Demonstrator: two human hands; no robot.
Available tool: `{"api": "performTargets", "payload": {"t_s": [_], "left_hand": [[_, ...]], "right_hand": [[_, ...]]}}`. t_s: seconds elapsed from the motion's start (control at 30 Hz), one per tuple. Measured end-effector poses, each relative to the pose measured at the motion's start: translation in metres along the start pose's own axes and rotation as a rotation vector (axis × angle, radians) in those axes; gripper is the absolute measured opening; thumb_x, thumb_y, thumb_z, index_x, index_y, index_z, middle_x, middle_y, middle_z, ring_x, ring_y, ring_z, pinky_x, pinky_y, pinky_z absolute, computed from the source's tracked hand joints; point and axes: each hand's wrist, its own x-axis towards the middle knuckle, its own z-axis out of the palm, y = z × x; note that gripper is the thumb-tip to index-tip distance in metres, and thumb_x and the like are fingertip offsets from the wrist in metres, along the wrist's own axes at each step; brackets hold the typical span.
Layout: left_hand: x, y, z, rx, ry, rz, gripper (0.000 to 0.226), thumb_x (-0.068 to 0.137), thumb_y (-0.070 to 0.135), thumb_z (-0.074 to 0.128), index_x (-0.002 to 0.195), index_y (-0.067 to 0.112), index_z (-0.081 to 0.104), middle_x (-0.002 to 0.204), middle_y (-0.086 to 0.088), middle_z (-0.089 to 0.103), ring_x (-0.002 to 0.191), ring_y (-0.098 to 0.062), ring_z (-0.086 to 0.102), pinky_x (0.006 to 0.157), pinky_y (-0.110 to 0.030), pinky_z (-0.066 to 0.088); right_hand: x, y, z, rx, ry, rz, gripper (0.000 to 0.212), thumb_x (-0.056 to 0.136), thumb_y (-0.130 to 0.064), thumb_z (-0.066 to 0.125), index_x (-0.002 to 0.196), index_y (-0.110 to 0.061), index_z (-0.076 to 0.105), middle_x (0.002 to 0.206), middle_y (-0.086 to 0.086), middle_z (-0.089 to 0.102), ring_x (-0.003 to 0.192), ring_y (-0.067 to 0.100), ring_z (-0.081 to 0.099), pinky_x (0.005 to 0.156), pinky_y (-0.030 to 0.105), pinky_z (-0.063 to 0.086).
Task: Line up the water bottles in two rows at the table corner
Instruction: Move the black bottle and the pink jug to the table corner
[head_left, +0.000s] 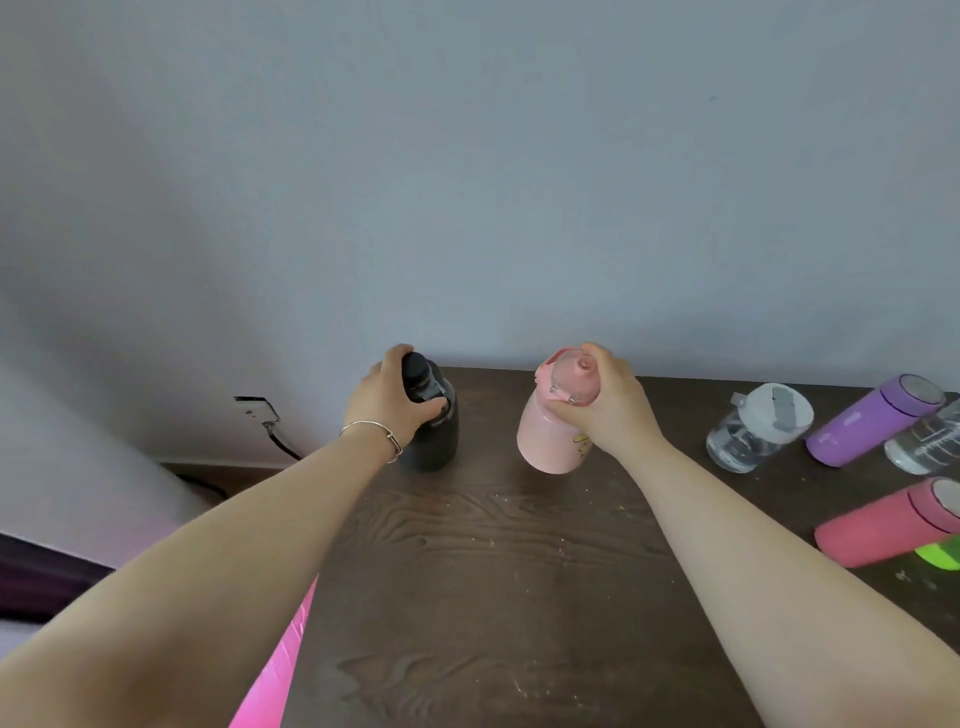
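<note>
A black bottle (434, 441) stands upright at the far left corner of the dark wooden table (493, 597). My left hand (392, 397), with a thin bracelet on its wrist, grips the bottle around its cap and neck. To its right a pale pink bottle (545, 441) with a clear pink lid is upright near the wall, and my right hand (605, 402) wraps the lid from the right side. The two bottles stand apart, side by side along the back edge.
At the right stand a clear bottle with a white lid (753, 431), a purple bottle (872, 421), another clear bottle (930, 441), a coral pink bottle (893, 525) and a green object (943, 553). A cable (280, 439) hangs by the wall at left. A pink surface (280, 670) lies beside the table's left edge.
</note>
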Motion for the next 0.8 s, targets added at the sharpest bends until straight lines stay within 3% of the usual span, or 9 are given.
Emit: {"api": "performTargets", "payload": {"t_s": [0.23, 0.4, 0.53, 0.8], "left_hand": [[0.061, -0.002, 0.006, 0.016, 0.014, -0.012, 0.076, 0.068, 0.041, 0.077, 0.132, 0.031, 0.039, 0.122, 0.001, 0.058, 0.105, -0.024, 0.057, 0.086, -0.038, 0.051], [0.088, -0.007, 0.023, 0.047, -0.004, 0.006, 0.074, 0.069, 0.039, 0.077, 0.132, 0.028, 0.039, 0.12, 0.001, 0.058, 0.103, -0.023, 0.056, 0.078, -0.03, 0.042], [0.099, -0.008, 0.032, 0.064, -0.011, 0.003, 0.076, 0.068, 0.041, 0.078, 0.132, 0.029, 0.039, 0.122, 0.0, 0.059, 0.105, -0.024, 0.057, 0.08, -0.031, 0.043], [0.109, -0.011, 0.032, 0.093, -0.028, 0.036, 0.078, 0.068, 0.042, 0.079, 0.134, 0.027, 0.039, 0.125, -0.003, 0.058, 0.108, -0.027, 0.057, 0.083, -0.034, 0.046]], "right_hand": [[0.068, -0.002, 0.04, 0.001, -0.042, -0.067, 0.08, 0.078, -0.036, 0.091, 0.145, -0.032, 0.048, 0.127, -0.006, 0.047, 0.111, 0.01, 0.051, 0.092, 0.031, 0.049], [0.109, 0.005, 0.07, -0.002, -0.06, -0.082, 0.07, 0.075, -0.044, 0.089, 0.134, -0.042, 0.051, 0.13, -0.006, 0.053, 0.111, 0.012, 0.057, 0.068, 0.02, 0.051], [0.125, 0.009, 0.085, -0.015, -0.069, -0.086, 0.064, 0.071, -0.053, 0.084, 0.127, -0.041, 0.054, 0.127, -0.009, 0.06, 0.113, 0.013, 0.062, 0.082, 0.037, 0.063], [0.129, 0.01, 0.091, -0.004, -0.072, -0.083, 0.069, 0.075, -0.049, 0.086, 0.134, -0.041, 0.05, 0.133, -0.005, 0.055, 0.119, 0.017, 0.059, 0.094, 0.044, 0.06]]}}
